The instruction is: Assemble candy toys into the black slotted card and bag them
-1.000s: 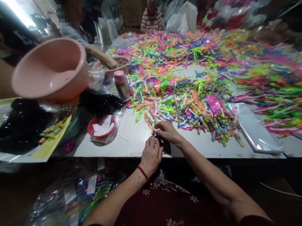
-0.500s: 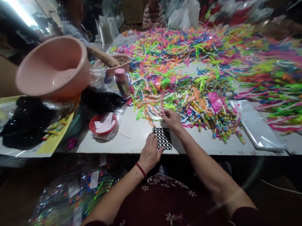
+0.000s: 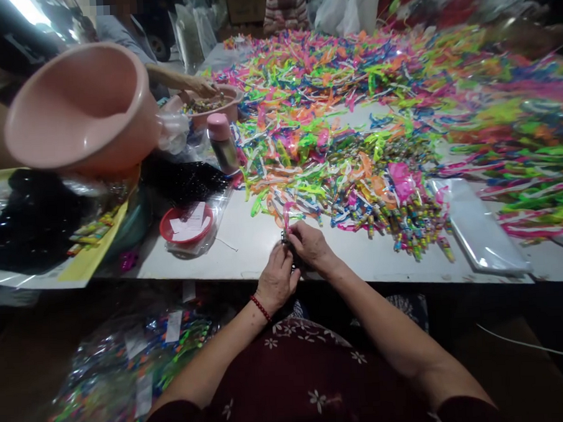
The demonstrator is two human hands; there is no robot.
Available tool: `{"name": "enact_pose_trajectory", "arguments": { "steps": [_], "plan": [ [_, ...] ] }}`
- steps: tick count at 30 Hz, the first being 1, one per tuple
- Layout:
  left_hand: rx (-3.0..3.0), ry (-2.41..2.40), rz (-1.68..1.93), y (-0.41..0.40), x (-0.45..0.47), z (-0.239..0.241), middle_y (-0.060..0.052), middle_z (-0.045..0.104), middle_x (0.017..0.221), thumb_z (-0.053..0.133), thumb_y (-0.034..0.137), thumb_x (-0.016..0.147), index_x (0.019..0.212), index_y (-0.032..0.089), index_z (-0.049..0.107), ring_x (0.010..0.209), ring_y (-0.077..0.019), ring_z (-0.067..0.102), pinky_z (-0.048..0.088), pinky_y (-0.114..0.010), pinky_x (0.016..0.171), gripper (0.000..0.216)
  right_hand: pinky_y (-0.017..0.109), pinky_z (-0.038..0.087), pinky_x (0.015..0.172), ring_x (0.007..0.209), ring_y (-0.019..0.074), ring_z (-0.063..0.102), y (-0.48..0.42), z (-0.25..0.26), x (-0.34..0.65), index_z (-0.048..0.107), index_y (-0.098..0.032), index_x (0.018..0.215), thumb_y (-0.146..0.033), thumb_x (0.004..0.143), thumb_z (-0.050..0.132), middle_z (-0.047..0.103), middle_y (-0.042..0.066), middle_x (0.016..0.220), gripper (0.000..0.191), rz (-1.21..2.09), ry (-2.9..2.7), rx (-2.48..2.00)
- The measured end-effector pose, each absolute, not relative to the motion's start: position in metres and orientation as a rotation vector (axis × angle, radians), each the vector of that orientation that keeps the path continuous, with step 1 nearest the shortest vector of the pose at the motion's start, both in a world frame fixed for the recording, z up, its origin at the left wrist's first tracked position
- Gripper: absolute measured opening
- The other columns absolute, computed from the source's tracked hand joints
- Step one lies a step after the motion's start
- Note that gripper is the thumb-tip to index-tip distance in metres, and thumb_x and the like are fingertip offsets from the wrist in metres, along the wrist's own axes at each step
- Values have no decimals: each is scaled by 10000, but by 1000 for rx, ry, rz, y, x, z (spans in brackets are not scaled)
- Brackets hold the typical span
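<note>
My left hand (image 3: 277,279) and my right hand (image 3: 310,245) are pressed together at the near edge of the white table (image 3: 246,250). Between them is a small black perforated card (image 3: 286,239), mostly hidden by the fingers. My right hand pinches a pink plastic strip (image 3: 286,214) that curves up from the card toward the heap. A big pile of neon plastic strips and small wrapped sweets (image 3: 353,139) lies just beyond my hands. A red bead bracelet sits on my left wrist.
A tilted pink basin (image 3: 79,111) stands at the left above black bags (image 3: 34,222). A red lid with paper slips (image 3: 186,224), a pink-capped bottle (image 3: 222,142) and a clear flat bag (image 3: 478,227) lie nearby. Another person's arm (image 3: 177,82) reaches into a second bowl.
My right hand came back from the heap with a pink strip and joined my left hand over the black card, which lay open on the table half a second ago.
</note>
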State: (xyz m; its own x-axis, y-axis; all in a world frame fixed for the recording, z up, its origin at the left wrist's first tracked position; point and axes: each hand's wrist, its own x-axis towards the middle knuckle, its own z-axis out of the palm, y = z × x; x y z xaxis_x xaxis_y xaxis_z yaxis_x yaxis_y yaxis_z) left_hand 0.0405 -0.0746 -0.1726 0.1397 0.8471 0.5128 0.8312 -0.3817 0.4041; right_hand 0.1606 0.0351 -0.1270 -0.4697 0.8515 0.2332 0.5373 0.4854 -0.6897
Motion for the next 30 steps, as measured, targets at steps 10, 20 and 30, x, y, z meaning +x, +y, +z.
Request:
{"name": "enact_pose_trajectory", "arguments": {
  "steps": [10, 20, 30],
  "plan": [
    [2379, 1677, 1049, -71, 39, -169, -222, 471, 1458, 532, 101, 876, 1490, 78, 344, 1447, -340, 356, 410, -571, 1170, 642, 270, 380, 671, 735, 190, 579, 28, -113, 149, 600, -175, 960, -190, 923, 536, 683, 67, 863, 76, 587, -2424, -1254],
    [2508, 1795, 1063, -69, 40, -172, -211, 593, 1252, 600, 328, 938, 1290, 65, 513, 1350, -352, 471, 500, -517, 1104, 448, 345, 460, 868, 1017, 285, 626, 96, -96, 189, 612, -120, 1170, -238, 870, 660, 666, 181, 1157, 326, 371, -2246, -1648],
    [2515, 1795, 1129, -68, 41, -178, -225, 594, 1265, 617, 297, 927, 1337, 79, 488, 1361, -366, 474, 524, -542, 1069, 482, 323, 484, 771, 821, 217, 638, 98, -140, 228, 689, -157, 1103, -267, 881, 556, 727, 76, 908, 282, 555, -1868, -1574]
  ]
}}
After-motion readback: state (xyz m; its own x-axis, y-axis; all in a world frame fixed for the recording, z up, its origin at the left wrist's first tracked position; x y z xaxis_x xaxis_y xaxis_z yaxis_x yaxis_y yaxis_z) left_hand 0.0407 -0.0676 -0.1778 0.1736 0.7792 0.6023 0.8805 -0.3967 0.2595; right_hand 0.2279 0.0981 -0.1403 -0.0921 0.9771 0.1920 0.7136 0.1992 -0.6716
